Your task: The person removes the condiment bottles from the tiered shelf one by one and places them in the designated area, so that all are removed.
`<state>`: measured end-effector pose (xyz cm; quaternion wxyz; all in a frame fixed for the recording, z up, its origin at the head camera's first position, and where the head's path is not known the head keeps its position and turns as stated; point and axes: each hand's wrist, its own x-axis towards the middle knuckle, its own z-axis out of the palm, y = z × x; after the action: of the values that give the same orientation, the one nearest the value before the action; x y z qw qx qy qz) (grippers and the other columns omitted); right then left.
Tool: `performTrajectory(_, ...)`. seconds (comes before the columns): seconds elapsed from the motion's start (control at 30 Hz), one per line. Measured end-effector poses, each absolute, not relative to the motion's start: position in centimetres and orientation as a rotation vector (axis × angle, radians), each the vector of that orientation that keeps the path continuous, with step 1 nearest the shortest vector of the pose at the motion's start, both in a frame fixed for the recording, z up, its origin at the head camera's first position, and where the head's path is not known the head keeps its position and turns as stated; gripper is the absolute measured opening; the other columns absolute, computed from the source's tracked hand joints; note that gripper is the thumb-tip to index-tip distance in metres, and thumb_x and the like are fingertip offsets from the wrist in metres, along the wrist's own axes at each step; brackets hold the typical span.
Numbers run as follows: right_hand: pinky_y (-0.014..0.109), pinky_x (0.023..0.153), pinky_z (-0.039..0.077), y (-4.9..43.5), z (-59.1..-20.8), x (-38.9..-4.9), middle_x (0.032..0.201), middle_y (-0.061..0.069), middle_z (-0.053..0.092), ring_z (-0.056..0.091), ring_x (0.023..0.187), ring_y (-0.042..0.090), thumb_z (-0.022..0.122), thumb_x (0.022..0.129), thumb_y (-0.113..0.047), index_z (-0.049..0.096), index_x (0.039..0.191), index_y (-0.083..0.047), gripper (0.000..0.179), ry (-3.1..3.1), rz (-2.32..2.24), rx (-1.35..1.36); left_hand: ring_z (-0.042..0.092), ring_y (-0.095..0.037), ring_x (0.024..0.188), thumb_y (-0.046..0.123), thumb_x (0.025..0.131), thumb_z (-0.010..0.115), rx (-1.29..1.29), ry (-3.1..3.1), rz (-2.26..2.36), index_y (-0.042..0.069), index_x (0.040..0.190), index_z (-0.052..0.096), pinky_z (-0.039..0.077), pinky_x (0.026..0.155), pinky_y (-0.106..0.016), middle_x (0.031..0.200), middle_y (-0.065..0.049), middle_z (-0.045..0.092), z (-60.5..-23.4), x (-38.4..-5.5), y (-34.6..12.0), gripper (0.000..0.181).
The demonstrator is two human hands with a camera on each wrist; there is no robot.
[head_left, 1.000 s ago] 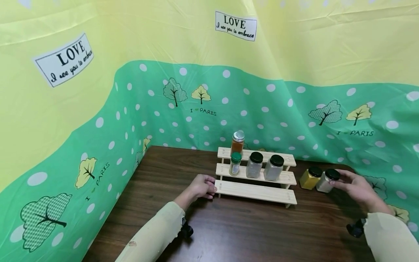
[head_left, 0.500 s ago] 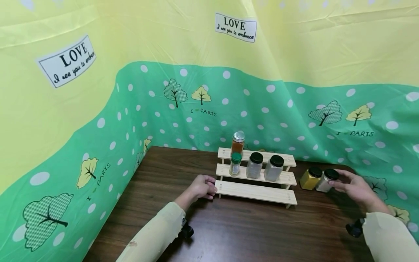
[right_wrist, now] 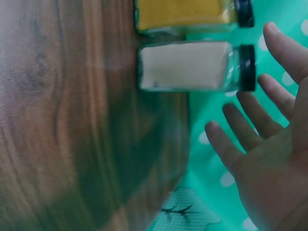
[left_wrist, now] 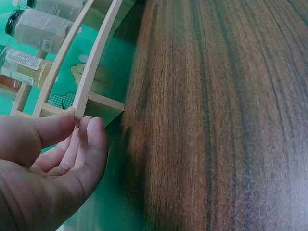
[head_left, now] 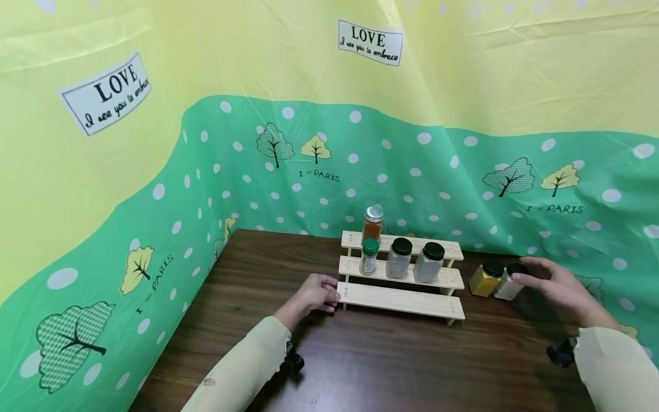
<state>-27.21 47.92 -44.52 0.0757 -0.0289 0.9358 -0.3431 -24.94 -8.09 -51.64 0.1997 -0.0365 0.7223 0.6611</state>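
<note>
Head view: left hand (head_left: 314,293) pinches the near-left end of the three-tier wooden rack (head_left: 401,300); right hand (head_left: 558,286), fingers spread wide, is beside the black-lidded white-powder jar (head_left: 507,288); this stands on the bench (head_left: 412,366), right of the yellow-powder jar (head_left: 484,282).

My left sleeve (head_left: 239,366), lower left: pale cream, brownish mark (head_left: 208,381) | my right sleeve (head_left: 618,369), lower right: pale cream | black wrist devices (head_left: 295,361) by both cuffs | left hand (head_left: 313,293), right hand (head_left: 560,288): bare
</note>
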Motion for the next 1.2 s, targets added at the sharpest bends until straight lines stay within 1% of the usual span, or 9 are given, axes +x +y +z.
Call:
performTrajectory(0.03,0.067,0.093,0.046,47.7,-44.1,-27.2,0.156,0.041,0.024,0.037,0.132,0.053,0.059,0.102,-0.051,0.025,0.157,0.008,0.087,2.839,-0.992,-0.094,0.069,-0.026,0.078,-0.014,0.088,0.068,-0.101,2.015,1.851,-0.008,0.131,0.057,0.066,0.066,-0.036,0.099,-0.016,0.067,-51.7,-24.9,-8.1,0.044)
performTrajectory(0.07,0.070,0.091,0.043,47.5,-43.8,-27.2,0.155,0.041,0.025,0.029,0.134,0.060,0.058,0.102,-0.052,0.027,0.156,0.008,0.087,2.866,-0.962,-0.092,0.069,-0.026,0.078,-0.014,0.088,0.068,-0.098,2.010,1.854,-0.008,0.131,0.057,0.066,0.066,-0.036,0.099,-0.016,0.067,-51.7,-25.0,-8.1,0.044)
performTrajectory(0.27,0.073,0.092,0.043,45.5,-41.2,-28.0,0.153,0.039,0.033,0.033,0.134,0.062,0.059,0.100,-0.056,0.033,0.155,0.005,0.087,2.976,-0.895,-0.135,0.068,-0.025,0.077,-0.014,0.089,0.067,-0.088,1.998,1.864,-0.009,0.132,0.056,0.066,0.067,-0.036,0.098,-0.016,0.068,-51.8,-25.1,-8.2,0.045)
performTrajectory(0.43,0.075,0.093,0.046,43.1,-39.2,-28.9,0.154,0.036,0.035,0.041,0.129,0.065,0.062,0.099,-0.053,0.036,0.155,0.002,0.082,3.003,-0.934,-0.214,0.069,-0.026,0.079,-0.014,0.089,0.067,-0.081,2.008,1.859,-0.009,0.132,0.056,0.066,0.066,-0.036,0.099,-0.016,0.067,-51.7,-25.0,-8.2,0.045)
performTrajectory(0.6,0.067,0.092,0.052,39.9,-37.7,-29.4,0.151,0.032,0.043,0.045,0.130,0.058,0.065,0.099,-0.048,0.042,0.151,0.001,0.075,3.000,-0.995,-0.316,0.068,-0.025,0.077,-0.013,0.088,0.068,-0.076,2.016,1.850,-0.009,0.131,0.056,0.066,0.067,-0.037,0.098,-0.015,0.067,-51.6,-24.9,-8.1,0.045)
performTrajectory(0.7,0.065,0.095,0.051,37.7,-37.0,-29.8,0.149,0.029,0.047,0.046,0.133,0.051,0.066,0.099,-0.048,0.045,0.150,-0.002,0.072,2.987,-1.016,-0.370,0.068,-0.023,0.076,-0.013,0.088,0.069,-0.072,2.012,1.846,-0.009,0.131,0.056,0.066,0.068,-0.037,0.098,-0.015,0.067,-51.5,-24.9,-8.1,0.045)
performTrajectory(0.8,0.066,0.101,0.046,35.4,-36.5,-30.5,0.148,0.026,0.049,0.047,0.134,0.047,0.067,0.098,-0.048,0.046,0.150,-0.004,0.071,2.965,-1.034,-0.435,0.068,-0.024,0.077,-0.012,0.089,0.069,-0.066,2.014,1.839,-0.009,0.132,0.056,0.066,0.068,-0.037,0.098,-0.015,0.066,-51.4,-24.9,-8.2,0.045)
performTrajectory(0.97,0.063,0.106,0.046,31.7,-35.8,-31.7,0.147,0.023,0.052,0.051,0.133,0.044,0.070,0.098,-0.043,0.047,0.148,-0.004,0.068,2.900,-1.097,-0.564,0.068,-0.024,0.077,-0.011,0.089,0.070,-0.058,2.021,1.830,-0.009,0.132,0.056,0.066,0.067,-0.036,0.099,-0.015,0.066,-51.4,-25.0,-8.2,0.045)
performTrajectory(1.2,0.059,0.102,0.052,26.7,-35.4,-32.9,0.145,0.020,0.053,0.055,0.129,0.042,0.071,0.099,-0.035,0.046,0.150,-0.006,0.064,2.757,-1.187,-0.721,0.066,-0.021,0.073,-0.011,0.088,0.071,-0.062,2.022,1.825,-0.009,0.131,0.056,0.066,0.065,-0.034,0.097,-0.014,0.066,-51.6,-25.2,-8.2,0.045)
